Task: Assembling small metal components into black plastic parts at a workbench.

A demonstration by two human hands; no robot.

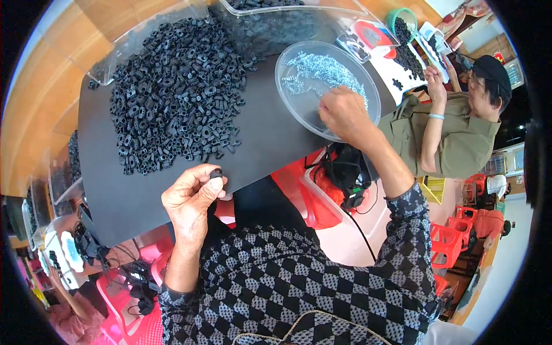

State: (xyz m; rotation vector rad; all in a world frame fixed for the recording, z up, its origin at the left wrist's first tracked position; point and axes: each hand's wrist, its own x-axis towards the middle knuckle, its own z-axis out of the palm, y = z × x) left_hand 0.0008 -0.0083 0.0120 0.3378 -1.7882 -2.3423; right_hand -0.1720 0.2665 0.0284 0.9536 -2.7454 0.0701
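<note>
My left hand (192, 198) is at the front edge of the dark table, pinching a small black plastic part (216, 173) between thumb and fingers. Beyond it spreads a big heap of similar black plastic parts (172, 98). Over to the right, my right hand (345, 113) reaches into a round clear shallow tub (286, 95), its fingers curled together low over the near side. Small shiny springs (322, 68) lie scattered in the tub's far half. Whatever the right fingertips hold, if anything, is hidden by the hand.
Clear plastic bins (253, 26) stand behind the heap. At the right a co-worker (460, 126) sits by a white surface with black parts and a green basket (401, 23). Below the table edge are a red stool (313, 201) and a black bag (348, 172). Pink chairs (118, 305) stand lower left.
</note>
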